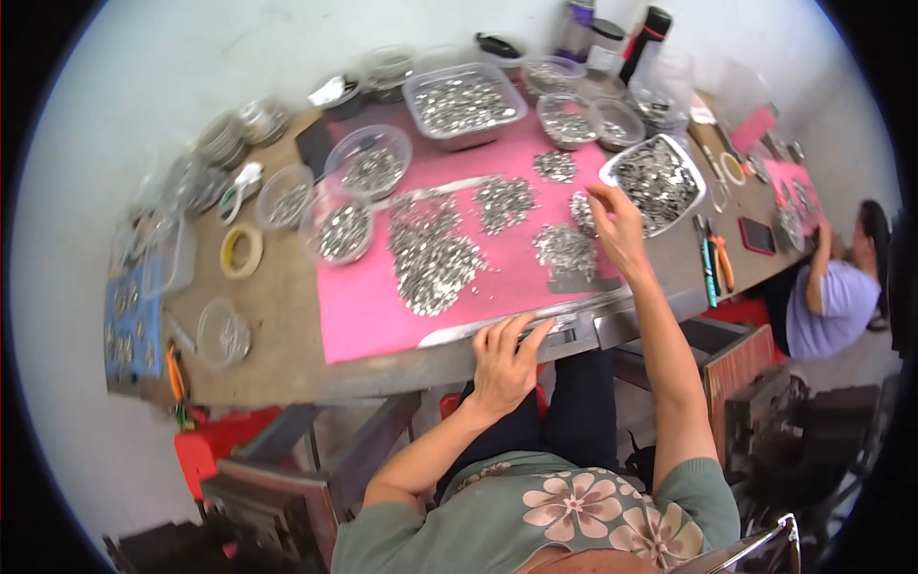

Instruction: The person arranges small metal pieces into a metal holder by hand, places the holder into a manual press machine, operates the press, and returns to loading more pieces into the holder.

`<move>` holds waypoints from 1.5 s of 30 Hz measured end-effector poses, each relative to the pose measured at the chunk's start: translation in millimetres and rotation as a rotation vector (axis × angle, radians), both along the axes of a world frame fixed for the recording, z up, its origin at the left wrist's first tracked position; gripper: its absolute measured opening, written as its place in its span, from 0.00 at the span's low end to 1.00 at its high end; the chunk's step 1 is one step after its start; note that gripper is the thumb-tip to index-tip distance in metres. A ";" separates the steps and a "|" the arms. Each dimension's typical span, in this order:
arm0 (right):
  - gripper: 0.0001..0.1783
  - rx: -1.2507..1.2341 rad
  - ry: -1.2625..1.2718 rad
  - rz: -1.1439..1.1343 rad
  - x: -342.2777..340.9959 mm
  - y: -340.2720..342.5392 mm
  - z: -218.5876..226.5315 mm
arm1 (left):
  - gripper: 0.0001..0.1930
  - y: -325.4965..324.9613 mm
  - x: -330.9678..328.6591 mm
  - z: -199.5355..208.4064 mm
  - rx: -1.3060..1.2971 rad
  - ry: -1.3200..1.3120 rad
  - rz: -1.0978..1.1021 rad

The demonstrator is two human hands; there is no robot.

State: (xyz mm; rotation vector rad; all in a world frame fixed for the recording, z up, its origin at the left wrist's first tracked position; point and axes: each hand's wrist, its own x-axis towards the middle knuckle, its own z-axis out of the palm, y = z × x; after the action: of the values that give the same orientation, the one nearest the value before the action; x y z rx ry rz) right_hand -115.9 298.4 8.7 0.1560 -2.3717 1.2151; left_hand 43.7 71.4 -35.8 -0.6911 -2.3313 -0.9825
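Note:
My left hand (505,368) is at the table's front edge, fingers bent and thumb close to them, against a narrow silver metal fixture (566,330). Whatever its fingertips hold is too small or hidden to make out. My right hand (620,228) is raised over the pink sheet (382,320), thumb and fingers drawn together in a pinch; a piece between them cannot be made out. Just beside its fingertips lies a small heap of shiny metal pieces (579,209). Nearer me is another heap (566,251), and a large spread of metal pieces (430,258) lies to the left.
A white tray (703,182) full of metal pieces stands right of my right hand. Several plastic tubs line the back, including a large rectangular tub (524,113). Pliers (724,263), a phone (757,235) and a tape roll (241,251) lie about. A co-worker (832,297) sits at the right.

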 end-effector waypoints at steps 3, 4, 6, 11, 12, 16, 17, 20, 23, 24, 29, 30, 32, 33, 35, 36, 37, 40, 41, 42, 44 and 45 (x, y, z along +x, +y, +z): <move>0.09 0.082 -0.022 -0.087 -37.0 16.8 -9.0 | 0.26 0.9 0.9 -2.1 -0.018 -0.019 -0.023; 0.09 0.182 0.001 -0.099 -45.8 21.2 -14.9 | 0.26 0.4 0.9 -1.3 -0.025 -0.021 -0.039; 0.08 0.228 -0.031 -0.095 -55.5 19.2 -23.9 | 0.26 -1.6 1.1 -0.4 -0.033 -0.036 -0.061; 0.07 0.371 -0.006 -0.096 -68.0 4.1 -31.4 | 0.25 -4.7 -1.3 1.1 -0.057 -0.054 -0.071; 0.07 0.395 0.014 -0.091 -71.3 4.7 -32.3 | 0.26 -3.9 -2.6 3.1 -0.055 -0.056 -0.066; 0.07 0.427 0.033 -0.017 -80.5 10.8 -33.3 | 0.22 -10.2 -5.7 26.3 -0.020 -0.176 -0.088; 0.07 0.425 0.034 -0.008 -80.6 13.4 -32.5 | 0.21 -16.3 -15.5 34.4 -0.035 -0.187 -0.132; 0.06 0.302 0.016 0.039 -78.2 18.2 -24.2 | 0.16 -24.4 -65.1 53.4 -0.111 -0.144 -0.147; 0.07 0.256 0.008 0.042 -71.5 22.8 -20.9 | 0.12 -17.1 -146.0 46.6 -0.168 -0.035 -0.127; 0.07 0.250 0.010 0.045 -66.5 20.6 -16.8 | 0.10 -12.6 -174.5 38.1 -0.171 -0.015 -0.125; 0.06 0.245 0.000 0.174 -3.4 7.2 15.9 | 0.07 6.2 -249.3 12.8 -0.276 -0.028 0.050; 0.04 0.261 0.039 0.185 10.4 11.5 17.8 | 0.07 12.6 -254.2 14.2 -0.276 -0.033 0.037; 0.04 0.227 -0.024 0.207 36.3 16.4 21.1 | 0.07 14.7 -258.9 20.4 -0.352 -0.132 0.044; 0.04 0.196 -0.079 0.230 49.5 19.1 20.1 | 0.07 15.8 -261.6 20.2 -0.352 -0.143 0.035; 0.04 0.185 -0.111 0.234 72.5 20.9 14.7 | 0.07 13.1 -264.3 14.7 -0.339 -0.107 0.045; 0.04 0.189 -0.111 0.219 83.3 20.6 16.8 | 0.06 10.7 -266.6 12.7 -0.291 -0.102 0.036; 0.04 0.191 -0.110 0.204 92.1 20.4 16.3 | 0.06 9.7 -266.7 14.2 -0.270 -0.130 0.042; 0.05 0.332 0.008 0.135 106.2 24.9 5.0 | 0.05 5.5 -259.7 25.9 -0.056 0.008 -0.036; 0.06 0.438 0.076 0.082 110.1 26.2 2.7 | 0.05 5.2 -249.6 32.3 -0.058 -0.002 -0.039; 0.06 0.438 0.068 0.078 114.0 28.0 -1.3 | 0.05 5.9 -233.6 41.0 -0.025 0.028 -0.152; 0.07 0.511 0.093 0.092 119.1 30.5 -15.5 | 0.05 3.4 -196.5 38.6 -0.087 -0.022 -0.293; 0.07 0.510 0.093 0.095 120.6 29.8 -15.6 | 0.05 -0.7 -175.3 34.4 -0.176 -0.100 -0.320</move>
State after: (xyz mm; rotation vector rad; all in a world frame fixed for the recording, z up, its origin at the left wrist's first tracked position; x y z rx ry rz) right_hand 4.7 328.1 -6.9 0.4805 -2.5639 0.5992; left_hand -131.6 70.7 -1.4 -1.1369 -2.4634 -0.9706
